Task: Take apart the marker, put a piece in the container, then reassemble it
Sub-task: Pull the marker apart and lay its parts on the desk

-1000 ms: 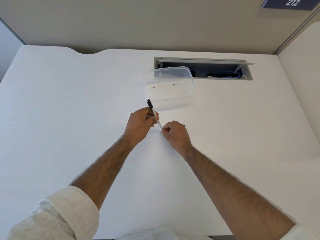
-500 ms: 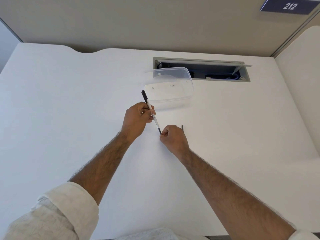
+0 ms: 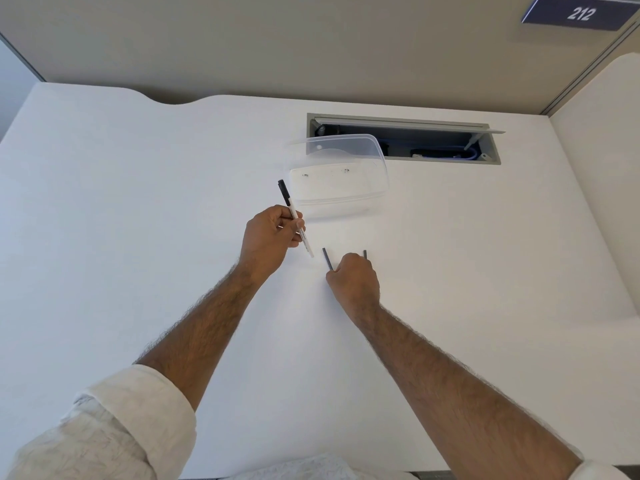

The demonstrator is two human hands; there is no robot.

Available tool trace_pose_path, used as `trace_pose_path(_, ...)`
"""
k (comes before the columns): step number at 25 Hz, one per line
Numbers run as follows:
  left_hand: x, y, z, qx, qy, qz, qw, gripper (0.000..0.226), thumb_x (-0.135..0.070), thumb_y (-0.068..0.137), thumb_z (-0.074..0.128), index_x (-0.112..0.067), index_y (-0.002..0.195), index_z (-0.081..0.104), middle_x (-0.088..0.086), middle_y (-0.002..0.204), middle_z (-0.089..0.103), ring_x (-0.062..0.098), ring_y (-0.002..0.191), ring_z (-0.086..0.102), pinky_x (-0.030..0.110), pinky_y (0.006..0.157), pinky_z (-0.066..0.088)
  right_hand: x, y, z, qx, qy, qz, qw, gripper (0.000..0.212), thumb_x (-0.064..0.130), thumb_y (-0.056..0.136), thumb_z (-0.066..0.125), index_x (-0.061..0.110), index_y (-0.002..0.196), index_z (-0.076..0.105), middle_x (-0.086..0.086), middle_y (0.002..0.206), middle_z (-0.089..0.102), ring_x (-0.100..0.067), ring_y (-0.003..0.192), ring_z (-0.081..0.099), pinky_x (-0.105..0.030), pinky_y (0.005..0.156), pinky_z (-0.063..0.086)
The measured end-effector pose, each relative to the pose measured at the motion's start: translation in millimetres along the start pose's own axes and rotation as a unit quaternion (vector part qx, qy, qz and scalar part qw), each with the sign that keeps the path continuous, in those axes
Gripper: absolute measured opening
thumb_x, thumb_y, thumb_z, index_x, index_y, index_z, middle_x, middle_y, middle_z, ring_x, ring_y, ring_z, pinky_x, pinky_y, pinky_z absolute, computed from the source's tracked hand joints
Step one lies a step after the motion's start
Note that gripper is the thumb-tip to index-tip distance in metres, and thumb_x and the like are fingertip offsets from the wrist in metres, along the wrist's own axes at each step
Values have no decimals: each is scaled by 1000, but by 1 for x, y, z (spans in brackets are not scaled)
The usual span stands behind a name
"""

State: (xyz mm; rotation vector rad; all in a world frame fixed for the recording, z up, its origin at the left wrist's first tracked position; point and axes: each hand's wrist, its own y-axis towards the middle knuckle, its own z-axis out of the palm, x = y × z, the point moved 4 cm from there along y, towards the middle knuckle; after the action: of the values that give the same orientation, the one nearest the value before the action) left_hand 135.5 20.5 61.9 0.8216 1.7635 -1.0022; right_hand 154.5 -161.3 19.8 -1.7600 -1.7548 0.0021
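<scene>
While your left hand pinches the slim white plastic marker barrel with its black cap, your right hand is closed around a thin dark grey ink rod pulled clear of the barrel's open end. The clear plastic container sits just beyond, up and slightly right; the rod points roughly toward it, and your right hand is only slightly nearer.

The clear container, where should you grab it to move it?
Grab the clear container by its near rim, coming from above. It is open-topped and its wall is thin, so fingers can pinch it. The far side sits by the desk's cable slot.
</scene>
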Motion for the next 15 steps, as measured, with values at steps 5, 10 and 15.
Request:
trace_pose_path(5, 8, -4, 1, 5, 23, -17, 1000, 9, -16, 94, 67, -12, 99, 73, 1, 90, 77, 14, 75, 75, 20, 65, 59, 4, -3, -3, -11, -26, -5, 1000, 15, 13, 88, 53, 6, 98, 62, -9, 103, 66, -31, 93, 66, -30, 66, 44)
trace_pose_path(10, 14, -7, 1, 5, 33, -26, 999, 9, -16, 94, 69, -11, 99, 73, 1, 86, 77, 9, 67, 73, 17, 61, 57, 15, -8, -6, -37, -32, -56, 997, 16, 18, 90, 52, 7, 94, 63, -7, 101, 62, -27, 86, 62, -34, 67, 48)
trace_pose_path(15, 28, -13, 3, 9, 39, -53, 998, 11, -19, 92, 71, -9, 96, 72, 7, 86, 77, 18, 70, 76, 30, 69, 64, 35, -13, 4, -14, 71, -133, 988, 12, 26, 85, 60, 18, 76, 59, 1, 85, 66, -17, 76, 61, -32, 62, 49)
